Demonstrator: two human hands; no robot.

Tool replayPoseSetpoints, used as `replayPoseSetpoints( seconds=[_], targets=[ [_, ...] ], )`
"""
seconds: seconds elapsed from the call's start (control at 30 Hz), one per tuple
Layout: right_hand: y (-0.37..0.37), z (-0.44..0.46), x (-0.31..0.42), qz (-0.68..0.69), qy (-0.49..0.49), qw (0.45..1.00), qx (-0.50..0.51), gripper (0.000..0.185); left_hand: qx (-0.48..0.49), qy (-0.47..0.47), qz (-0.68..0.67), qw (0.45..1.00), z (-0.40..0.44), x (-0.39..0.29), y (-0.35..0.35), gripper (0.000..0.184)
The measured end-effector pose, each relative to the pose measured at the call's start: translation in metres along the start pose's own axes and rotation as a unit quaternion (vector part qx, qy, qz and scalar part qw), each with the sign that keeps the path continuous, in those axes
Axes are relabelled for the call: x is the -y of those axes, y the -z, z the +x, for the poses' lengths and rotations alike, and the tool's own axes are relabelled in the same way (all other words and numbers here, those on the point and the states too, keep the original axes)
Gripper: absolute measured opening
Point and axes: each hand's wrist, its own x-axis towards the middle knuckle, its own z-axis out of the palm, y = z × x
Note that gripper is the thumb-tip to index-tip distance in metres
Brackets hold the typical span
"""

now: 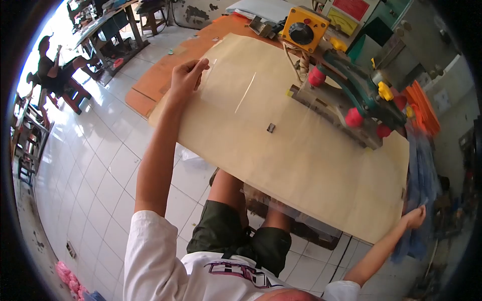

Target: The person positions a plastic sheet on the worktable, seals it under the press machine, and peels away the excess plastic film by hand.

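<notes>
A pale tan board [296, 165] lies tilted across the view, with a small dark piece [270, 128] near its middle. Shiny glints on it show a clear plastic sheet [245, 94]. At the board's upper left, my left hand [189, 78] is closed in a pinch on the edge of this sheet. My right hand [414, 217] is closed just beyond the lower right corner, beside translucent bluish plastic [424, 175]; what its fingers pinch is too small to tell. A green press-like machine [351, 90] with red knobs stands over the board's far edge.
An orange work surface [145, 88] runs under the board. Behind it are a yellow control box [305, 29] with a black dial and orange material [423, 108]. A seated person [52, 67] is at the far left near a table. Pink material [70, 281] lies at the lower left.
</notes>
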Motion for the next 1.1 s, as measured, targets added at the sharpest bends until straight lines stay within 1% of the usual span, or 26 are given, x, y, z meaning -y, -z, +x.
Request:
replayPoseSetpoints(
  seconds=[0.07,0.1,0.17,0.27,0.3,0.37,0.43,0.47,0.5,0.53,0.57,0.6,0.63,0.67,0.7,0.73,0.77,0.8,0.87,0.9,0.93,1.0,1.03,1.1],
  targets=[
    [-0.004,0.006,-0.007,-0.024,0.012,1.000,-0.015,0.026,0.041,0.007,0.043,0.998,0.005,0.008,-0.001,0.037],
    [0.001,0.012,-0.009,-0.023,0.010,0.999,-0.022,0.026,0.044,0.002,0.038,0.998,0.005,0.010,-0.001,0.037],
    [0.007,-0.001,0.009,-0.068,-0.036,0.997,0.012,0.026,0.032,0.023,0.125,0.991,0.009,0.017,-0.004,0.035],
    [0.009,-0.004,0.013,-0.096,-0.029,0.995,0.006,0.026,0.019,0.019,0.136,0.990,0.001,0.005,-0.008,0.033],
    [0.009,-0.005,0.015,-0.097,-0.030,0.995,0.006,0.026,0.020,0.019,0.137,0.990,0.000,0.006,-0.008,0.033],
    [0.014,-0.008,0.016,-0.054,-0.018,0.998,0.015,0.026,-0.008,-0.024,0.154,0.988,0.002,0.011,-0.010,0.031],
    [0.003,-0.001,-0.001,-0.018,0.040,0.999,0.000,0.025,-0.013,-0.019,0.170,0.985,0.003,0.018,-0.006,0.030],
    [0.000,-0.005,0.002,-0.011,0.039,0.999,-0.018,0.026,-0.010,0.001,0.181,0.984,0.008,0.032,0.000,0.031],
    [-0.021,0.012,-0.037,0.045,0.092,0.994,-0.031,0.025,0.004,0.002,0.165,0.986,0.010,0.040,0.005,0.032],
    [-0.017,-0.001,-0.016,0.042,0.086,0.994,-0.051,0.022,-0.002,-0.044,0.095,0.994,0.024,0.077,0.014,0.032],
    [-0.011,-0.015,0.008,0.039,0.079,0.994,-0.070,0.018,-0.002,-0.036,0.107,0.994,0.036,0.091,0.021,0.030],
    [-0.014,-0.019,0.017,0.068,0.108,0.988,-0.091,0.019,-0.001,-0.027,0.120,0.992,0.047,0.104,0.026,0.029],
    [-0.026,-0.013,0.005,0.090,0.123,0.982,-0.111,0.020,-0.009,-0.052,0.074,0.996,0.051,0.104,0.018,0.028],
    [-0.011,-0.028,0.038,0.045,0.035,0.995,-0.087,0.022,-0.020,-0.064,0.069,0.995,0.053,0.099,0.011,0.028],
    [-0.014,-0.028,0.037,0.065,0.068,0.990,-0.101,0.024,-0.011,-0.066,0.106,0.992,0.052,0.087,0.009,0.029],
    [-0.012,-0.030,0.042,0.066,0.060,0.991,-0.101,0.018,-0.008,-0.069,0.147,0.987,0.051,0.083,0.009,0.029],
    [-0.015,-0.032,0.038,0.068,0.095,0.986,-0.122,0.022,-0.006,-0.078,0.139,0.987,0.054,0.091,0.011,0.030],
    [-0.010,-0.037,0.041,0.063,0.093,0.985,-0.131,0.022,-0.011,-0.088,0.133,0.987,0.058,0.096,0.018,0.030],
    [-0.007,-0.037,0.043,0.070,0.073,0.990,-0.101,0.019,-0.015,-0.098,0.115,0.988,0.049,0.086,0.011,0.030],
    [-0.012,-0.036,0.040,0.066,0.096,0.986,-0.119,0.017,-0.019,-0.101,0.105,0.989,0.049,0.084,0.009,0.030],
    [-0.011,-0.036,0.041,0.063,0.096,0.986,-0.122,0.017,-0.023,-0.105,0.096,0.990,0.048,0.082,0.007,0.030],
    [-0.010,-0.037,0.044,0.076,0.076,0.988,-0.108,0.017,-0.021,-0.077,0.084,0.993,0.049,0.082,0.009,0.029],
    [-0.010,-0.037,0.044,0.067,0.084,0.988,-0.115,0.016,-0.020,-0.076,0.085,0.993,0.053,0.087,0.012,0.029],
    [-0.009,-0.036,0.041,0.063,0.098,0.986,-0.116,0.016,-0.012,-0.065,0.031,0.997,0.061,0.101,0.021,0.028]
  ],
)
